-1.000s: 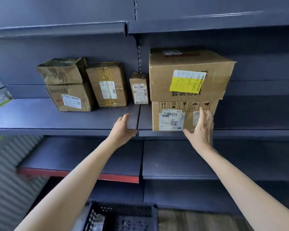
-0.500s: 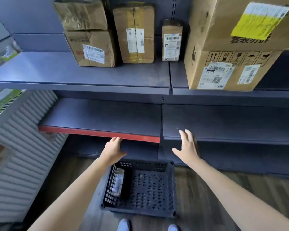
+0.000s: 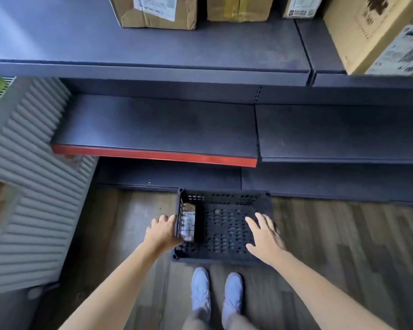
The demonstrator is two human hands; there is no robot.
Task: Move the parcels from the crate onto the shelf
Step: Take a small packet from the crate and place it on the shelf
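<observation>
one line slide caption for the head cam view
Both hands, left and right, reach toward a black crate holding one parcel.

Dark wood-plank floor (image 3: 343, 246) runs under the fixtures, with a grey ribbed panel (image 3: 34, 210) at left.

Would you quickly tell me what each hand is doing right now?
Left hand: at the crate's left wall beside the parcel; grip cannot be told.
Right hand: open, fingers spread, holding nothing.

Both forearms are bare, with no sleeves, watch or rings to be seen on the left hand (image 3: 162, 232) or the right hand (image 3: 264, 236). Below the crate (image 3: 224, 257), two pale grey-white shoes (image 3: 216, 294) show beneath light trouser legs (image 3: 215, 321).
</observation>
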